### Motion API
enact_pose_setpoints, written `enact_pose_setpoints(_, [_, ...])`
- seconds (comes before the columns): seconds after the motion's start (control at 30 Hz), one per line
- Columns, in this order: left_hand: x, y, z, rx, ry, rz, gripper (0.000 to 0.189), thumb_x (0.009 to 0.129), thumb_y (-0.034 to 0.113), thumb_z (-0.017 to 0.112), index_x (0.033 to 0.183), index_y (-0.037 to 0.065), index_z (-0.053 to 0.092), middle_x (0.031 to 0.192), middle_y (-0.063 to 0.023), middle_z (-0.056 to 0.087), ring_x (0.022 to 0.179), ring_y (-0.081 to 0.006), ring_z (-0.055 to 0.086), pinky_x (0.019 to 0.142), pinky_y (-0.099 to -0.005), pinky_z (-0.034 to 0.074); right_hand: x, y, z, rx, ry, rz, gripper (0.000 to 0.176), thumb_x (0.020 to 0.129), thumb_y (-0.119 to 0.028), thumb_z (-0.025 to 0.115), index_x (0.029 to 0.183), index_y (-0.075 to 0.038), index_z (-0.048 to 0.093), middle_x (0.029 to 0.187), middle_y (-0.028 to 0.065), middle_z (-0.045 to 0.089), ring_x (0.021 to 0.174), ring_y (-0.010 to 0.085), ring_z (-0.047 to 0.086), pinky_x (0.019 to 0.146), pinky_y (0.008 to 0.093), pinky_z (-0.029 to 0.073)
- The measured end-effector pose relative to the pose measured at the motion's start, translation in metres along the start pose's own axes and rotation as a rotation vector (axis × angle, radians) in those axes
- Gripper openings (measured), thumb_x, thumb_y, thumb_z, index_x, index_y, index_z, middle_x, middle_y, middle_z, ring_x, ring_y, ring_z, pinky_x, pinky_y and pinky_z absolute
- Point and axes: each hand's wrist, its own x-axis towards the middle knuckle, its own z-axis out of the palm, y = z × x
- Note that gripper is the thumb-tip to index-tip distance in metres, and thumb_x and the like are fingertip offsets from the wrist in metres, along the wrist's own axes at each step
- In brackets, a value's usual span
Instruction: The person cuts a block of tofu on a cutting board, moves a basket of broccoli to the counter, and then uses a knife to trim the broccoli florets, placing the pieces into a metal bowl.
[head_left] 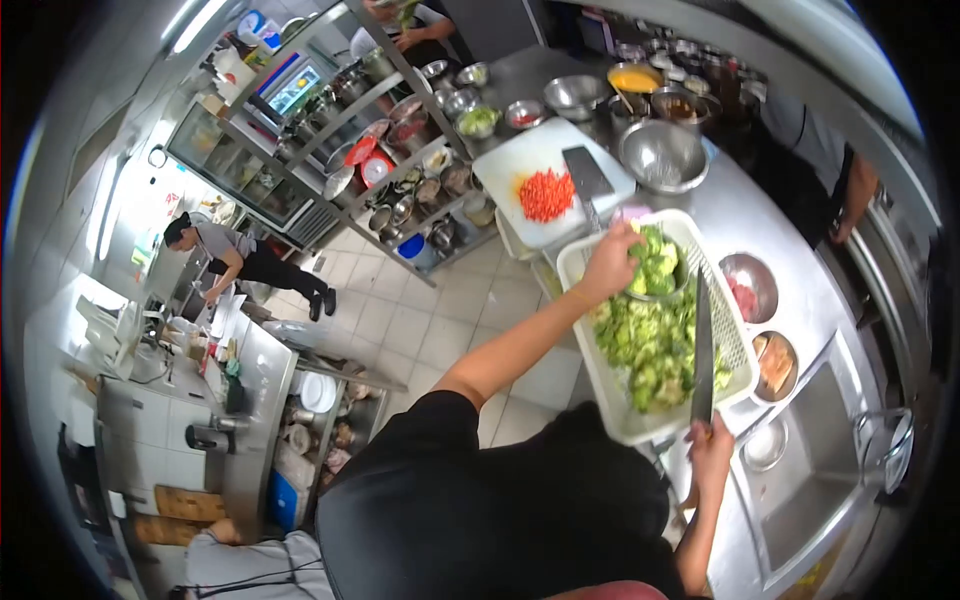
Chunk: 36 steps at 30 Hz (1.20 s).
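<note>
My left hand (pixel 613 262) is closed on the rim of a small metal bowl (pixel 682 274) that holds green vegetable pieces (pixel 655 258). The bowl is over the far end of a white plastic basket (pixel 750 372), where more chopped greens (pixel 650 350) lie. In my right hand (pixel 710 447) is the handle of a long-bladed knife (pixel 704 350); its blade points away from me across the basket's right side. Beyond the basket, a white chopping board (pixel 510 165) bears chopped red pepper (pixel 547 195) and a cleaver (pixel 587 175).
Right of the basket are a bowl of pink meat (pixel 748 290), a bowl with brown pieces (pixel 774 366) and a sink (pixel 815 450). A large metal bowl (pixel 664 157) and several smaller ones stand behind. Another person (pixel 235 255) works far left; a co-worker's arm (pixel 857 195) shows right.
</note>
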Motion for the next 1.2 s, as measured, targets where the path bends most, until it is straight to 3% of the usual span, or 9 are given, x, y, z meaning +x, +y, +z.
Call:
enact_pose_setpoints(0.2, [0.006, 0.018, 0.000, -0.012, -0.229, 0.005, 0.033, 0.070, -0.006, 0.057, 0.101, 0.004, 0.066, 0.104, -0.0144, 0.056, 0.097, -0.0324, 0.056, 0.087, -0.0400, 0.045, -0.010, 0.012, -0.007, 0.022, 0.067, -0.013, 0.015, 0.087, 0.000, 0.051, 0.101, 0.002, 0.055, 0.061, 0.0087, 0.059, 0.045, 0.0106, 0.050, 0.044, 0.0260, 0.040])
enact_pose_setpoints(0.27, [0.014, 0.003, 0.008, 0.038, -0.185, 0.279, 0.026, 0.074, -0.003, 0.053, 0.097, 0.002, 0.065, 0.104, -0.0157, 0.058, 0.096, -0.0315, 0.057, 0.085, -0.0389, 0.047, -0.008, 0.025, -0.009, 0.055, 0.111, -0.003, 0.015, 0.086, -0.002, 0.052, 0.100, 0.002, 0.056, 0.063, 0.0108, 0.060, 0.048, 0.0146, 0.054, 0.047, 0.0284, 0.043])
enact_pose_setpoints(0.33, [0.017, -0.049, 0.052, -0.442, -0.139, -0.078, 0.023, 0.081, 0.005, 0.049, 0.101, 0.004, 0.061, 0.099, -0.0146, 0.061, 0.093, -0.0256, 0.059, 0.081, -0.0372, 0.047, 0.000, 0.061, -0.011, -0.129, 0.198, -0.043, 0.018, 0.086, -0.007, 0.054, 0.101, 0.003, 0.057, 0.072, 0.0209, 0.062, 0.064, 0.0259, 0.062, 0.061, 0.0364, 0.047])
enact_pose_setpoints(0.37, [0.028, -0.053, 0.044, 0.230, -0.050, 0.136, 0.018, 0.080, 0.012, 0.055, 0.095, 0.002, 0.059, 0.085, -0.0120, 0.061, 0.081, -0.0264, 0.058, 0.076, -0.0382, 0.046, -0.011, 0.039, -0.016, -0.116, 0.242, -0.037, 0.018, 0.087, -0.008, 0.054, 0.101, 0.003, 0.057, 0.077, 0.0211, 0.064, 0.065, 0.0252, 0.062, 0.061, 0.0354, 0.046])
enact_pose_setpoints(0.6, [0.030, -0.064, -0.029, -0.011, 0.150, -0.238, 0.023, 0.064, 0.009, 0.076, 0.081, 0.005, 0.061, 0.070, -0.0083, 0.060, 0.064, -0.0188, 0.058, 0.061, -0.0322, 0.046, -0.033, 0.034, -0.026, 0.158, 0.332, 0.055, 0.018, 0.088, -0.005, 0.054, 0.103, 0.005, 0.056, 0.064, 0.0054, 0.059, 0.047, 0.0058, 0.044, 0.045, 0.0222, 0.037])
enact_pose_setpoints(0.8, [-0.002, -0.084, -0.005, -0.047, -0.243, -0.159, 0.011, 0.072, 0.015, 0.073, 0.074, 0.005, 0.067, 0.075, -0.0049, 0.065, 0.075, -0.0160, 0.061, 0.071, -0.0292, 0.048, -0.039, 0.033, -0.027, 0.011, 0.316, 0.056, 0.016, 0.088, -0.007, 0.055, 0.099, 0.005, 0.057, 0.066, 0.0069, 0.061, 0.050, 0.0069, 0.043, 0.048, 0.0236, 0.039])
enact_pose_setpoints(0.93, [-0.021, 0.008, -0.026, -0.040, -0.056, 0.100, 0.038, 0.076, -0.007, 0.058, 0.112, 0.003, 0.055, 0.099, -0.0063, 0.058, 0.082, -0.0124, 0.056, 0.065, -0.0218, 0.046, -0.044, 0.024, -0.027, 0.018, 0.274, 0.142, 0.018, 0.085, -0.003, 0.057, 0.102, 0.005, 0.058, 0.067, 0.0082, 0.062, 0.051, 0.0084, 0.047, 0.049, 0.0250, 0.040])
enact_pose_setpoints(1.07, [-0.083, 0.066, 0.015, -0.131, -0.723, 0.039, 0.024, 0.076, 0.011, 0.068, 0.098, 0.005, 0.062, 0.101, -0.0103, 0.062, 0.084, -0.0277, 0.061, 0.075, -0.0359, 0.048, -0.044, 0.019, -0.020, 0.051, 0.259, 0.147, 0.018, 0.086, -0.003, 0.056, 0.102, 0.004, 0.058, 0.067, 0.0083, 0.062, 0.051, 0.0073, 0.047, 0.050, 0.0243, 0.040])
enact_pose_setpoints(1.2, [-0.110, 0.075, 0.048, 0.054, -0.856, 0.014, 0.026, 0.075, 0.007, 0.067, 0.099, 0.005, 0.060, 0.096, -0.0120, 0.060, 0.085, -0.0289, 0.059, 0.074, -0.0372, 0.047, -0.049, 0.014, -0.018, 0.003, 0.255, 0.110, 0.017, 0.086, -0.003, 0.056, 0.102, 0.003, 0.059, 0.068, 0.0084, 0.063, 0.058, 0.0113, 0.057, 0.058, 0.0260, 0.046])
